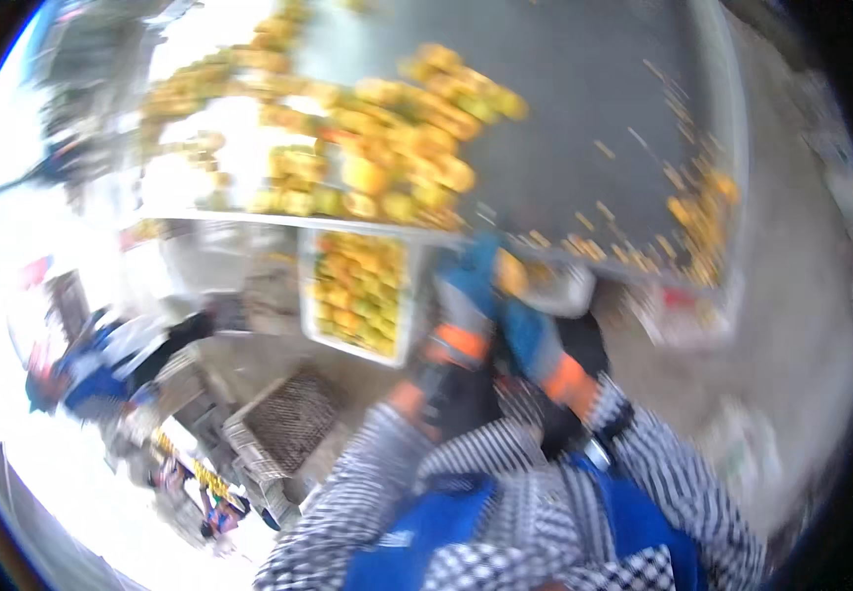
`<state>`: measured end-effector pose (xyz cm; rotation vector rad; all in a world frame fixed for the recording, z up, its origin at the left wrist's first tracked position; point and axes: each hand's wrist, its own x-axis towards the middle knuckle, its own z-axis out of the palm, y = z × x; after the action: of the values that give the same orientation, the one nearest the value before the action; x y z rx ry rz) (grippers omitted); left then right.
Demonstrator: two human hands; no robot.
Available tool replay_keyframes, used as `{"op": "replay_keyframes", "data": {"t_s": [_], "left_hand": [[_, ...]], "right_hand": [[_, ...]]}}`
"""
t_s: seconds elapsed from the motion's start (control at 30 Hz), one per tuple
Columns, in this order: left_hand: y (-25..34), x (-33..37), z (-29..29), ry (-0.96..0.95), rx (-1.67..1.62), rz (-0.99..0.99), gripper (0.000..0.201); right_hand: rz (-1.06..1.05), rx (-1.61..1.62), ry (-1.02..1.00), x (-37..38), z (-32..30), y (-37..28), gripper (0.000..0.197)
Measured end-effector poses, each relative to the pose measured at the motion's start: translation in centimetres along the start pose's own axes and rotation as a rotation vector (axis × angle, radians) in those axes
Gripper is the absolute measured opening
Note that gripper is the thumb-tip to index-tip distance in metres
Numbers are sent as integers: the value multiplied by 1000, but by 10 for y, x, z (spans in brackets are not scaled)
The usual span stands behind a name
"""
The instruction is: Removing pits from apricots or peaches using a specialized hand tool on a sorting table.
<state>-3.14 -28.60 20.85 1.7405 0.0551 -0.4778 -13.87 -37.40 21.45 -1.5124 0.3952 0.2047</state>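
Note:
Both my hands wear blue gloves with orange cuffs and are close together at the near edge of the table point(564, 128). Motion smears them. My left hand point(470, 281) reaches up to the table's rim, its fingers curled beside one orange-yellow orange point(511, 273), which it seems to hold. Just below that fruit is my right hand point(533, 340), close against it; its fingers are too blurred to make out. On the table, left of my hands, lies a blurred heap of oranges point(372, 148), some of them greenish.
A white crate point(403, 315) full of oranges stands under the table edge, left of my hands. A white container point(569, 293) is partly hidden by the right glove. Small yellow bits point(697, 231) litter the table's right corner. Slatted crates point(283, 419) and a person point(96, 379) are at left.

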Motion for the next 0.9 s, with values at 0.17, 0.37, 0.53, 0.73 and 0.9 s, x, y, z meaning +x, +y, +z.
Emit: {"op": "replay_keyframes", "data": {"t_s": [0.17, 0.37, 0.53, 0.73, 0.9], "left_hand": [[7, -1, -4, -73, 19, -379, 32], [41, -16, -8, -68, 74, -301, 44], [40, -23, -17, -367, -27, -281, 38], [24, -22, -19, -505, 102, -300, 38], [29, -27, -8, -414, 2, -305, 33]], "right_hand": [[357, 210, -109, 3, -13, 19, 24], [-205, -241, -74, -15, -3, 4, 24], [390, 231, -459, -24, -30, -10, 34], [980, 1060, -416, -42, -25, -11, 49], [726, 813, -562, -39, -30, -27, 61]]}}
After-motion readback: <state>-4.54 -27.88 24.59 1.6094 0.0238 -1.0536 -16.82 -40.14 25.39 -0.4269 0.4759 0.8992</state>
